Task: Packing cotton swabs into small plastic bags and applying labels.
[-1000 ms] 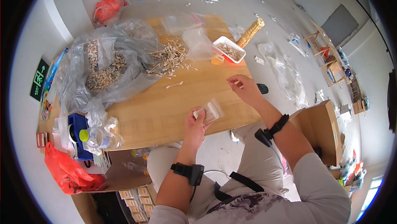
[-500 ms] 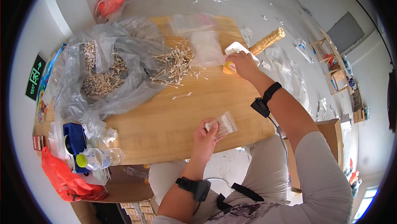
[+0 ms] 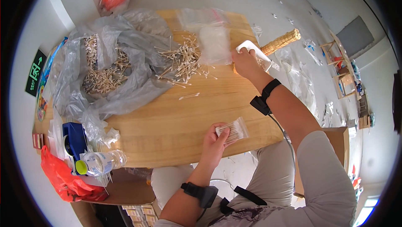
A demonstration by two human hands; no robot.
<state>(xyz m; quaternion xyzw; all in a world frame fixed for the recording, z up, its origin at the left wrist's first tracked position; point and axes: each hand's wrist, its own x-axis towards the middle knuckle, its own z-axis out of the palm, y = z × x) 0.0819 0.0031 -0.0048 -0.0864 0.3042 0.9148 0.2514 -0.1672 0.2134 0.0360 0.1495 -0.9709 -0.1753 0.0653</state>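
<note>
My left hand [image 3: 214, 144] is closed on a small clear zip bag of cotton swabs [image 3: 235, 132], thumb on top, above the table's near edge. At the far right, my right hand [image 3: 248, 64] reaches over a white tray [image 3: 247, 45] with its fingers bent together at the tray's inside. What those fingers hold, if anything, is hidden. A bit of orange [image 3: 235, 71] shows beneath that hand. Loose cotton swabs [image 3: 188, 59] lie heaped left of the tray, and a couple of stray swabs [image 3: 189, 96] rest nearer to me.
A large grey plastic bag [image 3: 144, 78] of swabs fills the table's left. Flat clear bags [image 3: 214, 44] lie beside the heap. A woven straw-coloured roll [image 3: 281, 42] juts out past the tray. At the near left stand a bottle [image 3: 98, 163], a blue tape dispenser [image 3: 75, 139] and a red bag [image 3: 63, 179].
My right hand has moved from the orange item at the tray's near side to over the tray's inside. My left hand still holds the swab bag. The view has shifted slightly.
</note>
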